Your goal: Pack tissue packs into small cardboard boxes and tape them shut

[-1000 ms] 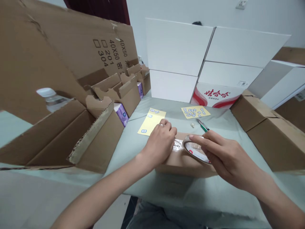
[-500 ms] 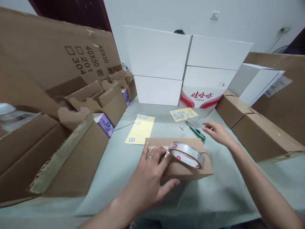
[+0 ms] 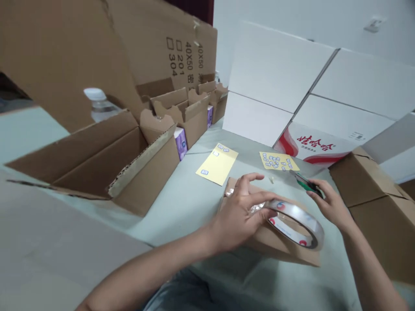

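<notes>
My left hand [image 3: 240, 211] pinches the near rim of a roll of clear tape [image 3: 315, 222], its thumb at the inside of the ring. The roll leans on top of a small closed cardboard box [image 3: 279, 248]. A shiny strip of tape [image 3: 229, 191] lies on the box's far left end, partly covered by my fingers. To the right of the box, my right hand [image 3: 332, 207] has its fingers closed on a green and black utility knife [image 3: 305, 183]. The knife's tip points away to the left, toward a yellow sticker sheet [image 3: 269, 161].
A second yellow sheet [image 3: 218, 166] with a few stickers lies left of the box. Open cardboard boxes [image 3: 145, 190] line the left side, with a bottle [image 3: 100, 106] and purple packs [image 3: 180, 143] there. White cartons [image 3: 259, 116] stand behind; brown boxes [image 3: 376, 207] are at right.
My right hand has taken hold of the utility knife and lifted it. My left fingers have shifted onto the tape roll. The view has turned left and tilted.
</notes>
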The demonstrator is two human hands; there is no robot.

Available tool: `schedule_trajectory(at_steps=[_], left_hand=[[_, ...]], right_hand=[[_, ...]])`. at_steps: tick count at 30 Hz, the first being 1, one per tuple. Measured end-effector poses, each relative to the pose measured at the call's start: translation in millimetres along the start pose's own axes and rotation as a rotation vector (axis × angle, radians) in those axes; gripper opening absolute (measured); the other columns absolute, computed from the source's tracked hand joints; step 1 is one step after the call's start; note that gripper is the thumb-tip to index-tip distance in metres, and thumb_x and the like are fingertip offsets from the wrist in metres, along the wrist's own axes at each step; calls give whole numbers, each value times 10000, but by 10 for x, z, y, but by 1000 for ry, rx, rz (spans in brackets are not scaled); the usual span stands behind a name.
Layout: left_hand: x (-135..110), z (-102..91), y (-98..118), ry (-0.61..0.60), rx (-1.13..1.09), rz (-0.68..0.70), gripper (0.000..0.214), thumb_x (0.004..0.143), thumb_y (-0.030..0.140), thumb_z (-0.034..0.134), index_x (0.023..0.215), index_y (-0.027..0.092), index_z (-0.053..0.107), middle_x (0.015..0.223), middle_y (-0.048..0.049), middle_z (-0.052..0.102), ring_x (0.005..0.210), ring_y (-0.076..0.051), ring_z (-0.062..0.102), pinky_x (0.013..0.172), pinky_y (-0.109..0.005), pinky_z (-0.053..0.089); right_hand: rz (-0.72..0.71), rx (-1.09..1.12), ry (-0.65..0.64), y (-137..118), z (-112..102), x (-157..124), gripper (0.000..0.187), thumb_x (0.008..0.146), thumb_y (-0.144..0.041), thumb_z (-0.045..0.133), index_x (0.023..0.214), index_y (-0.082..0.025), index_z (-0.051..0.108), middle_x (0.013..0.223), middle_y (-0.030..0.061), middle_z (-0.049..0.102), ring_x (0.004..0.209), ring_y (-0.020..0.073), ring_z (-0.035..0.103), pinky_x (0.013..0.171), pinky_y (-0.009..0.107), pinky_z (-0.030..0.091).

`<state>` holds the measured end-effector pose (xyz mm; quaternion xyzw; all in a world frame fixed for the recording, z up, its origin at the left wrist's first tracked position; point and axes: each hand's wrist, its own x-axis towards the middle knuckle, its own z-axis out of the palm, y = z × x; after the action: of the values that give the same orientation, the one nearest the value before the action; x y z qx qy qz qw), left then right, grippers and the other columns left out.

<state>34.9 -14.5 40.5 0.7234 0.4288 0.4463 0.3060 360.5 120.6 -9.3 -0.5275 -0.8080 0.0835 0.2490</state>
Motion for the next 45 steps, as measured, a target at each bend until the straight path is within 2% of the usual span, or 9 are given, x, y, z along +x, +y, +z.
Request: schedule_trajectory(at_steps=[2, 6, 9, 15, 19, 24, 32, 39, 45], left_hand=[[8, -19, 18, -3, 26, -16, 258, 904, 296, 620, 1146, 306, 710, 1425, -103, 425, 1411, -273, 335, 1140, -504, 338], [20, -35, 41, 1, 33, -94, 256, 874, 301, 665, 1122, 331, 721, 1510, -81, 348, 1444, -292, 296, 1150, -559, 298], [29, -38, 48, -5, 38, -120, 264, 859, 300, 685, 1120, 319, 725, 1521, -91, 341, 1433, -299, 321, 1152, -570, 282], [22, -38, 50, -14, 48, -117, 250, 869, 333, 674, 1114, 325, 724, 1505, -74, 386, 1416, -296, 349, 1177, -595, 183], [29, -11, 53, 5, 11, -120, 250, 852, 340, 697, 1097, 307, 732, 1429, -76, 468, 1368, -272, 407, 1168, -564, 234], [95, 50, 79, 42, -142, -151, 200, 802, 317, 750, 991, 252, 763, 1313, -74, 550, 1312, -239, 471, 1122, -441, 384], [132, 34, 77, -29, -190, -159, 223, 808, 278, 746, 1030, 251, 751, 1321, -49, 574, 1322, -202, 478, 1128, -373, 399], [50, -10, 39, -38, -119, 28, 155, 867, 175, 664, 1012, 177, 718, 1248, -88, 630, 1287, -195, 496, 1130, -357, 381], [17, 34, 13, -31, -35, 33, 240, 973, 205, 479, 1150, 156, 635, 1187, -93, 673, 1275, -203, 498, 1090, -361, 412]], right_hand=[[-119, 30, -39, -248, -144, 30, 358, 933, -453, 495, 1200, -226, 564, 1211, 114, 572, 1160, 279, 558, 960, 424, 491], [-302, 57, -222, -710, -249, 140, 295, 968, -369, 481, 1233, -265, 561, 1258, 111, 529, 1199, 265, 532, 737, 314, 570], [-437, 23, -304, -850, -275, 246, 303, 986, -328, 449, 1267, -281, 551, 1280, 105, 522, 1214, 262, 533, 872, 377, 553], [-585, -60, -373, -923, -349, 437, 343, 994, -264, 426, 1320, -288, 528, 1273, 106, 529, 1184, 255, 556, 944, 429, 510], [-644, -77, -325, -961, -371, 503, 334, 985, -259, 440, 1304, -261, 541, 1256, 120, 545, 1186, 271, 554, 948, 432, 509], [-577, -73, -367, -959, -349, 473, 299, 981, -260, 459, 1259, -268, 569, 1277, 125, 545, 1222, 277, 543, 997, 425, 486], [-554, 17, -438, -979, -338, 466, 281, 967, -298, 489, 1217, -285, 617, 1271, 109, 566, 1205, 264, 569, 993, 423, 499], [-780, -75, -505, -1324, -375, 592, 274, 972, -202, 437, 1121, -237, 664, 1197, 119, 613, 1145, 259, 586, 875, 421, 536], [-908, -124, -479, -1215, -464, 679, 348, 969, -217, 447, 1269, -267, 617, 1204, 106, 643, 1154, 273, 585, 925, 454, 522]])
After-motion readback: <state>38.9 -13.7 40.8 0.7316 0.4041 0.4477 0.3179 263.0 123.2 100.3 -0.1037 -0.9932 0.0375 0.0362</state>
